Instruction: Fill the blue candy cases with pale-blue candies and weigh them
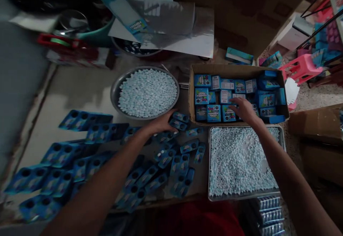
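Note:
My left hand (pixel 164 122) is beside the metal bowl, its fingers and thumb curled around two small blue candy boxes (pixel 178 121). Over the cardboard carton (pixel 190 96), my right hand (pixel 244 110) has its fingers apart, the tips touching or just above the packed boxes. Rows of blue boxes printed "Caramelo Macizo" (pixel 213 113) fill that carton, some with white label sides up. Below my left hand lie many more small blue boxes (pixel 189 146), loose and at mixed angles. The round bowl (pixel 114 96) holds pale blue and white candies (pixel 148 93).
A metal tray (pixel 210 164) of similar candies sits in front of the carton. Blue boxes with round holes (pixel 63 153) cover the table's left side. Paper sheets (pixel 184 32) and a teal tub (pixel 100 32) stand behind. A pink stool (pixel 308 68) is at right.

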A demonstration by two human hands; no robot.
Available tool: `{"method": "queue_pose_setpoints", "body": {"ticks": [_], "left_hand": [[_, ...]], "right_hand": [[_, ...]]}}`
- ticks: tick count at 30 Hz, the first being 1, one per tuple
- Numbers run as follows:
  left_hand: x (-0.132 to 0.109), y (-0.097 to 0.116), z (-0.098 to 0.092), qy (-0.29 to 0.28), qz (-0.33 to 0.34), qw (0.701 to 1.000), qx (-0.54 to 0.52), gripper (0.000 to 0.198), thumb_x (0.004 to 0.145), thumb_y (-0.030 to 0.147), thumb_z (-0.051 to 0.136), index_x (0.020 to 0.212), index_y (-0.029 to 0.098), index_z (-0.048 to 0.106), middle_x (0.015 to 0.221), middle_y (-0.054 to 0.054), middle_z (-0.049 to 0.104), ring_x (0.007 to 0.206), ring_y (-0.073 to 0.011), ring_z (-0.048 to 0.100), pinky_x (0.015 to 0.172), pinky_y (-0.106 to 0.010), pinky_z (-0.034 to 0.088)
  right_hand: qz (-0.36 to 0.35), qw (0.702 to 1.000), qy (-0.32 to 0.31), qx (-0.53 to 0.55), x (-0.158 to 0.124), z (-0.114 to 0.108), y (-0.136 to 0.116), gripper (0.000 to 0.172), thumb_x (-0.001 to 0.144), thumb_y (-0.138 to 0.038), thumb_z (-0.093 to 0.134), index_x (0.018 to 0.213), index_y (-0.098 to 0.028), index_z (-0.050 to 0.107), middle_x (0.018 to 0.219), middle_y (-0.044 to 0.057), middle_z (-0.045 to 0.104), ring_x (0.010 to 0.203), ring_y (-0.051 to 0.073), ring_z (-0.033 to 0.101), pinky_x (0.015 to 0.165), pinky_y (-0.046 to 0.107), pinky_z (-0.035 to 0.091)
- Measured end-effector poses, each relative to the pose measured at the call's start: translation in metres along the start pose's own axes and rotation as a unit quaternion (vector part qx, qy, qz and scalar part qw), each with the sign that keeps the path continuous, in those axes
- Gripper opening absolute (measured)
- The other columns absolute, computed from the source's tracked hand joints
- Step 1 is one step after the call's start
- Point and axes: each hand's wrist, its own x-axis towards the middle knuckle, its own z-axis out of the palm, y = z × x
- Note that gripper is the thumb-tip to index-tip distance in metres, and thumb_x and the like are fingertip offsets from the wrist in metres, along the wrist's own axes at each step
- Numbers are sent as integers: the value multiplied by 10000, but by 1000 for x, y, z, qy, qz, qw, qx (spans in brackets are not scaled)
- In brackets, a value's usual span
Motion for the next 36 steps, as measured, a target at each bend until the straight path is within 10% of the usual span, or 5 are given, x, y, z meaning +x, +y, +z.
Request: {"method": "queue_pose_setpoints", "body": {"ticks": [6,16,22,28,36], "left_hand": [[22,95,-7,147,97,942,285,537,968,382,743,1491,276,687,1471,-129,727,1409,-389,660,1177,-499,538],[162,147,27,-22,121,945,304,890,564,162,1002,1411,178,732,1538,-220,553,1409,-493,552,1201,-604,468],[101,157,8,24,180,962,-204,773,797,565,871,1488,287,662,1378,-59,677,1290,-333,668,1133,-449,569],[18,193,85,-26,68,909,-411,725,863,650,792,1472,290,634,1261,-78,766,1148,-328,764,859,-399,670],[-38,218,221,77,-40,889,-449,700,838,771,811,1339,312,642,1434,-51,736,1344,-335,717,965,-414,683]], "right_hand": [[-58,958,-228,-165,46,61,-49,1119,738,-580,1016,1622,-75,552,1483,284,710,1482,501,566,1331,692,324],[-9,994,-106,-8,29,55,-48,546,839,-317,923,1331,-154,751,1284,133,761,1107,289,742,970,393,591],[-24,950,161,268,-40,7,-49,421,801,-398,936,1160,-241,782,1059,33,727,981,244,701,870,368,580],[35,911,331,244,-109,-14,-61,379,930,-474,807,1254,-290,738,1146,71,684,1126,299,673,1035,517,578],[11,917,155,368,-171,47,-38,890,1000,-770,649,1677,-264,372,1659,171,556,1516,355,581,1285,557,483]]}}
